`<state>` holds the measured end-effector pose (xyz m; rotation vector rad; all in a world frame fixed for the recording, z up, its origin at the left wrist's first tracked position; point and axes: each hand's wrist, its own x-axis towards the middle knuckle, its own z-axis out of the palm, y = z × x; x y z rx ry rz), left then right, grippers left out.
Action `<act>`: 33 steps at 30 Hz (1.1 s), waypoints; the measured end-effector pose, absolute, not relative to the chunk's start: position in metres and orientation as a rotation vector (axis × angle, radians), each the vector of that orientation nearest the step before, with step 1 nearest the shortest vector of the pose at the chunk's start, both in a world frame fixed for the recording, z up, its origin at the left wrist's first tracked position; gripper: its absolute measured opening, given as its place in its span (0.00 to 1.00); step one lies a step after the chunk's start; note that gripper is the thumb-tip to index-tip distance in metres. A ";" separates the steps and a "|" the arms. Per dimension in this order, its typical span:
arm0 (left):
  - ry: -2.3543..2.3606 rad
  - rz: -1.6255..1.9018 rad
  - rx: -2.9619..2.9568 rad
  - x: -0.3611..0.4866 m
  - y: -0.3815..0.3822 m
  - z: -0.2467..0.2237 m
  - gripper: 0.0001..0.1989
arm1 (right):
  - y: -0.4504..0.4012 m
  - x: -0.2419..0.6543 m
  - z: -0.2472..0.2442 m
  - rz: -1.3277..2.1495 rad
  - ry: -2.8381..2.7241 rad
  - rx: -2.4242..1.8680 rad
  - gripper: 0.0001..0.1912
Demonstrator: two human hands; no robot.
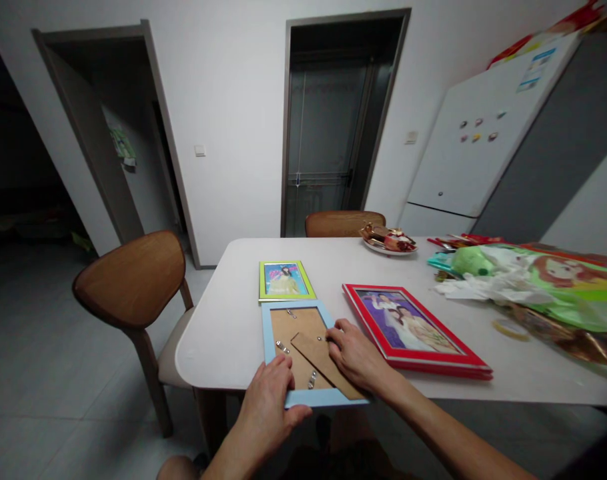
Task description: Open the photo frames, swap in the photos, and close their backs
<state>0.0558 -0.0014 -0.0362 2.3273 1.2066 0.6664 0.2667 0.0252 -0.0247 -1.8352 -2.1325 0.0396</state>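
Note:
A light-blue picture frame [267, 333] lies back side up at the near edge of the table, its near end jutting slightly past the edge. Its brown backing board [283, 320] has a fold-out stand [316, 350] and several small metal clips [312, 380]. My left hand [271, 393] grips the frame's near left corner, thumb along the near rim and fingers over the left side. My right hand [356, 353] is closed over the right side, its bent fingertips at a clip there. Whether they pinch the clip is hidden.
A green picture frame [261, 283] lies just beyond the blue one. Red picture frames [408, 290] are stacked to the right. Farther right are plastic packaging [578, 287], a tape roll [511, 330] and a filled plate [391, 252]. A wooden chair [133, 280] stands left.

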 end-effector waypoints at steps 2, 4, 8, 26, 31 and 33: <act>1.203 0.690 2.319 0.055 -0.001 -0.037 0.16 | 0.023 0.269 -0.026 0.044 -2.137 -1.823 0.15; 1.190 0.710 2.308 0.053 0.000 -0.037 0.16 | 0.020 0.269 -0.027 0.032 -2.144 -1.814 0.16; 1.160 0.730 2.284 0.050 0.002 -0.038 0.16 | 0.007 0.259 -0.025 -0.076 -2.170 -1.722 0.15; 1.140 0.768 2.239 0.045 0.006 -0.046 0.17 | -0.010 0.234 -0.021 0.212 -2.409 -1.267 0.12; 1.140 0.747 2.259 0.045 0.006 -0.043 0.20 | 0.023 0.213 -0.025 0.149 -2.326 -1.361 0.15; 1.130 0.743 2.267 0.045 0.006 -0.041 0.24 | 0.033 0.204 -0.023 0.121 -2.334 -1.397 0.13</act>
